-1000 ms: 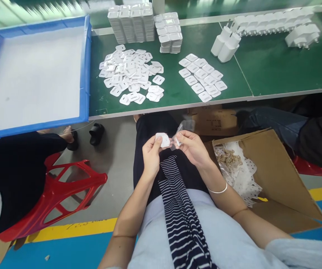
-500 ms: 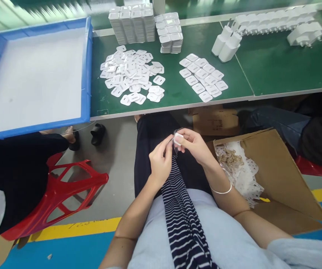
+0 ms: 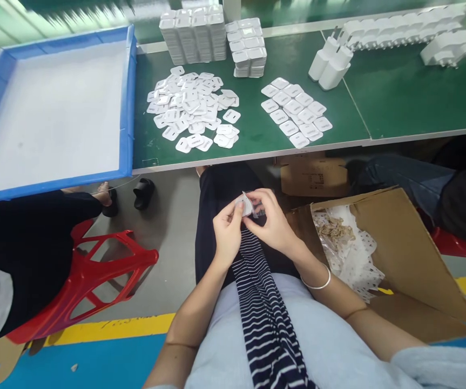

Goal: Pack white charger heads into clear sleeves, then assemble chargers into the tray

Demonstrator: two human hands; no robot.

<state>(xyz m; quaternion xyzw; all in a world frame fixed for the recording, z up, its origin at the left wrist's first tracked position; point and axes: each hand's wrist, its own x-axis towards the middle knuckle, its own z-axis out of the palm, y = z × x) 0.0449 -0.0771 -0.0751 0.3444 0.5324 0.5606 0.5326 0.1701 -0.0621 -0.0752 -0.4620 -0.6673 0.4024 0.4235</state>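
Above my lap, my left hand [image 3: 228, 229] pinches a small white square piece [image 3: 244, 205] between thumb and fingers. My right hand [image 3: 271, 219] is at the right edge of that piece, its fingers curled round something clear and thin that is too small to make out. On the green table, a loose pile of white square pieces [image 3: 194, 105] lies beyond my hands. Similar pieces [image 3: 295, 111] lie in neat overlapping rows to the right. Tall stacks of white pieces [image 3: 194, 35] stand behind the pile.
A blue-rimmed tray [image 3: 126, 102] covers the table's left end. White plug adapters [image 3: 330, 65] stand at the back right. An open cardboard box [image 3: 411, 248] with scraps is by my right arm. Another person sits at left on a red stool [image 3: 107, 265].
The white piece has gone from my right hand's fingertips to my left hand's, slightly left and lower. My right fingers have spread a little beside it.
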